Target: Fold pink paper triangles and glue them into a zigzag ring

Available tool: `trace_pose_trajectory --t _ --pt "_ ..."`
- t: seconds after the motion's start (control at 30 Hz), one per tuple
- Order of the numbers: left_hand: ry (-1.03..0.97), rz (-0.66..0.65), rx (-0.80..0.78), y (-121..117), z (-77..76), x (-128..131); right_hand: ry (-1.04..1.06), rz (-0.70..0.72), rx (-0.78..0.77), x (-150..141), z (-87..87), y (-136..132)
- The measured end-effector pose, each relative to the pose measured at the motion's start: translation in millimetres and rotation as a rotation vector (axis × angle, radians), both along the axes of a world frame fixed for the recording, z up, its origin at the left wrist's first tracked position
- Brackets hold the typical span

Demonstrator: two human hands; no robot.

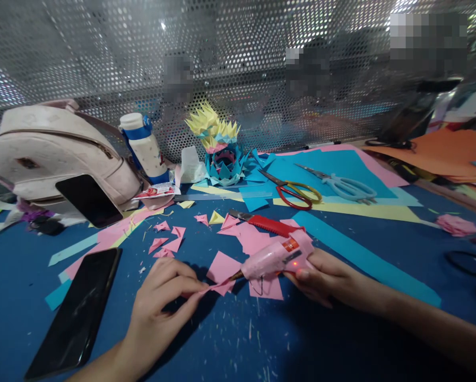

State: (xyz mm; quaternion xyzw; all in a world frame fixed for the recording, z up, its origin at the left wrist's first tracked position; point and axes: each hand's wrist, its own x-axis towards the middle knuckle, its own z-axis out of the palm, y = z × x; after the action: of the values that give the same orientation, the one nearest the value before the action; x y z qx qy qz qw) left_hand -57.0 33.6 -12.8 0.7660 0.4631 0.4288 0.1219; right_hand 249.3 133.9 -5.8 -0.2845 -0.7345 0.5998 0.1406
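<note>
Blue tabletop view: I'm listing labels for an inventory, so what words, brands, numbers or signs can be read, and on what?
No text is readable.
Red-and-white packet: print too blurred.
Backpack's small plate: too small.
Pink glue gun: label too small.
Bottle: markings too small.

A craft workspace, with coloured paper point(341, 172), scissors point(289, 192) and a glue gun point(277, 257).

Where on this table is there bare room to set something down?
The blue table has room between the long blue strip and crumpled pink paper; between left hand and right hand, nearest the wearer, despite specks; narrowly, between the flat phone and left hand. Around the glue gun, pink squares and red cutter crowd it.
</note>
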Motion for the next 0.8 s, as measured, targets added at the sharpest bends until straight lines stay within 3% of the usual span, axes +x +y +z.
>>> trace_pose_trajectory --t 0.8 --pt "-0.016 0.064 -0.016 -0.9 -1.1 0.4 -0.008 0.01 -0.023 1.5 -0.6 6.2"
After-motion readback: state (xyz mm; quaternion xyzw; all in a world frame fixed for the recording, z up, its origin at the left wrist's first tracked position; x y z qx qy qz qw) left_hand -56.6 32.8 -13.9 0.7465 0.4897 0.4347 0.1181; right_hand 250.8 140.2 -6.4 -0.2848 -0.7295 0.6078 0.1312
